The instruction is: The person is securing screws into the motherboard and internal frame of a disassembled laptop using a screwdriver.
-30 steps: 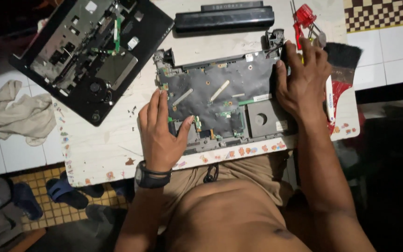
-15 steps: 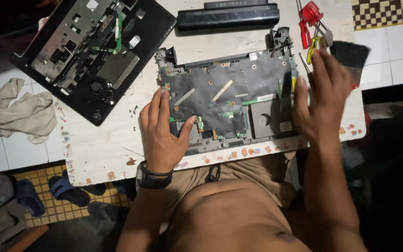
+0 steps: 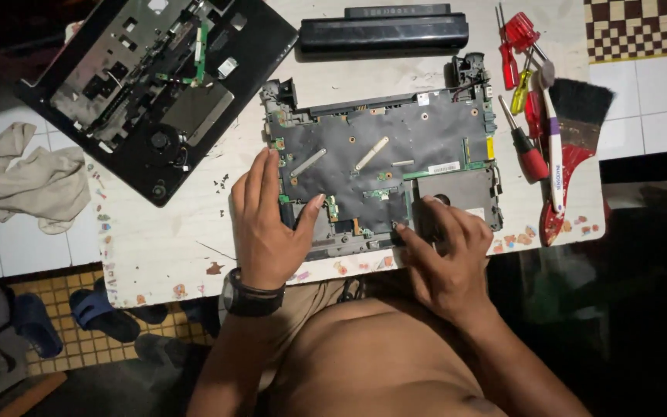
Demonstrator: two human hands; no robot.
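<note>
An opened laptop base [image 3: 384,166] with its dark board exposed lies on the white worktop [image 3: 171,239]. The left hand [image 3: 265,224] rests flat on the base's left edge, thumb reaching onto the board. The right hand [image 3: 445,251] presses fingertips at the base's lower right corner. Left of the base sits a black laptop shell [image 3: 156,85]; above it a battery [image 3: 384,32]; right of it red screwdrivers [image 3: 523,77] and a brush [image 3: 573,139].

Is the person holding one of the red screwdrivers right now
No, the red screwdrivers lie untouched at the table's right side, while the left hand and right hand rest on the opened laptop base.
</note>
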